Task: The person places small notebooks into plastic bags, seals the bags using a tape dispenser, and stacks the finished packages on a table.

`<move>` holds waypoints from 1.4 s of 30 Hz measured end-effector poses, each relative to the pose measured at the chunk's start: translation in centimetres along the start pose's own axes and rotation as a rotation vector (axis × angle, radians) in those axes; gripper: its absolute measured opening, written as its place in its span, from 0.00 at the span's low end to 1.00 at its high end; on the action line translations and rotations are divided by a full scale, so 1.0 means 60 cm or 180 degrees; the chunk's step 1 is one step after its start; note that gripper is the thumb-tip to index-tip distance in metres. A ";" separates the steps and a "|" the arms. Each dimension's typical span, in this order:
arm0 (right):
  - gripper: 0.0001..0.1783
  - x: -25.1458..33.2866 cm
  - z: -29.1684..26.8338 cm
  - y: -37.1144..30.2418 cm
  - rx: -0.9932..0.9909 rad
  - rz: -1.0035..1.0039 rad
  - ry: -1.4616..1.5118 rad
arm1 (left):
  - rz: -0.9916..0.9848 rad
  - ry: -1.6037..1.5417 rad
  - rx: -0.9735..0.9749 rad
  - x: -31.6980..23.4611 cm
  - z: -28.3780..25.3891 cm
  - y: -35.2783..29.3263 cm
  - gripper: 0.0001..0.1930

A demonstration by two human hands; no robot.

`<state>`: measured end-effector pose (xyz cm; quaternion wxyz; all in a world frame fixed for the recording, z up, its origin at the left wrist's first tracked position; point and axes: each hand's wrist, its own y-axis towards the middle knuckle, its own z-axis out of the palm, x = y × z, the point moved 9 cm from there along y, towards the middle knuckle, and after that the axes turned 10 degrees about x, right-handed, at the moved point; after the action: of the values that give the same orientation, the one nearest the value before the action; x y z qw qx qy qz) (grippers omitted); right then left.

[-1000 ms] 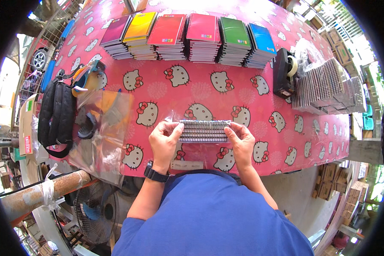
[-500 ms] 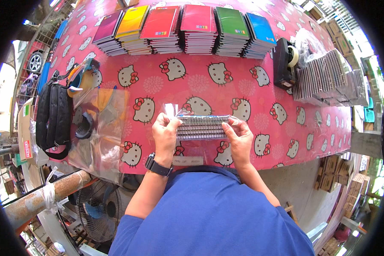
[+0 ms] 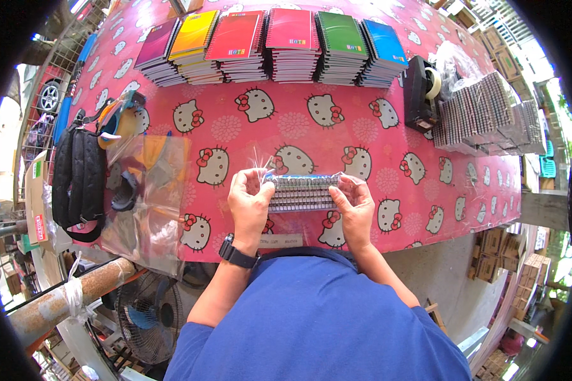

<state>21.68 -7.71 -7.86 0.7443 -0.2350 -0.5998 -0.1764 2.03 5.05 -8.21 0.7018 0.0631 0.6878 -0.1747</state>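
Note:
Between my two hands is a small stack of spiral notebooks [image 3: 302, 199], its wire-bound edges facing me and a blue cover just showing on top. Clear plastic film [image 3: 258, 170] lies over the stack and bunches up at its ends. My left hand [image 3: 248, 202] grips the left end, thumb against the coils, with loose film standing up beside the fingers. At the opposite end my right hand [image 3: 354, 206] pinches the film and the stack's corner between thumb and fingers. The undersides of the notebooks are hidden.
Notebook stacks in several colours, among them a green one [image 3: 341, 47], line the far side of the pink tablecloth [image 3: 286, 114]. To the right stand a black tape dispenser [image 3: 419, 101] and wrapped notebook packs [image 3: 480, 114]. A black bag [image 3: 79, 178] and plastic bags [image 3: 152, 219] lie left.
The loose film by my left hand has shifted from an upright, bright flap to a thinner, more spread shape. The notebooks sit slightly lower and farther right in the view.

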 end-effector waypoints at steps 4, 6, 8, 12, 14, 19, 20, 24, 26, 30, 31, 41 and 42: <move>0.15 -0.003 0.003 -0.004 0.0075 -0.0078 0.0286 | -0.0069 -0.0317 0.0044 0.009 0.008 0.005 0.08; 0.14 -0.012 0.003 -0.007 0.0042 0.0147 0.0407 | -0.0147 -0.0531 0.0010 0.014 0.010 0.001 0.09; 0.13 -0.022 0.003 -0.006 -0.0011 0.0348 0.0538 | -0.0063 -0.0571 0.0032 0.016 0.010 -0.003 0.10; 0.13 -0.030 0.008 0.005 -0.0103 0.0611 0.0599 | -0.0093 -0.0567 -0.0007 0.013 0.011 -0.015 0.10; 0.13 -0.051 0.006 0.011 -0.0040 0.1036 0.0542 | 0.0098 -0.0365 -0.0098 0.005 0.008 -0.012 0.13; 0.11 -0.052 0.008 0.030 -0.0024 0.0742 0.0735 | 0.0254 -0.0238 -0.0169 -0.011 0.010 -0.009 0.16; 0.11 -0.055 0.007 0.029 -0.0031 0.0771 0.0731 | 0.0327 -0.0073 -0.0232 -0.014 0.007 -0.011 0.17; 0.12 -0.030 0.003 0.018 -0.0359 0.0472 0.0380 | 0.0475 0.0500 -0.0450 -0.026 -0.005 -0.025 0.15; 0.15 -0.022 0.008 0.008 -0.0379 0.0369 0.0479 | 0.0409 0.0874 -0.0380 -0.023 -0.007 -0.025 0.15; 0.12 -0.016 0.006 0.004 -0.0319 0.0117 0.0501 | 0.0747 0.1203 -0.0488 -0.054 -0.003 -0.034 0.16; 0.11 -0.017 0.005 0.004 -0.0270 0.0085 0.0399 | 0.0664 0.1034 -0.0529 -0.047 -0.006 -0.035 0.16; 0.14 -0.020 -0.008 -0.008 -0.0162 -0.0116 0.0050 | 0.0474 -0.0396 0.0316 -0.038 0.012 -0.067 0.28; 0.16 -0.027 -0.010 -0.007 -0.0024 -0.0016 0.0092 | 0.0481 -0.0384 0.0437 -0.039 0.014 -0.067 0.30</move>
<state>21.61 -8.43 -9.52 0.7515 -0.2337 -0.5888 -0.1839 1.50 1.40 -5.26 0.7471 0.1520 0.6240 -0.1715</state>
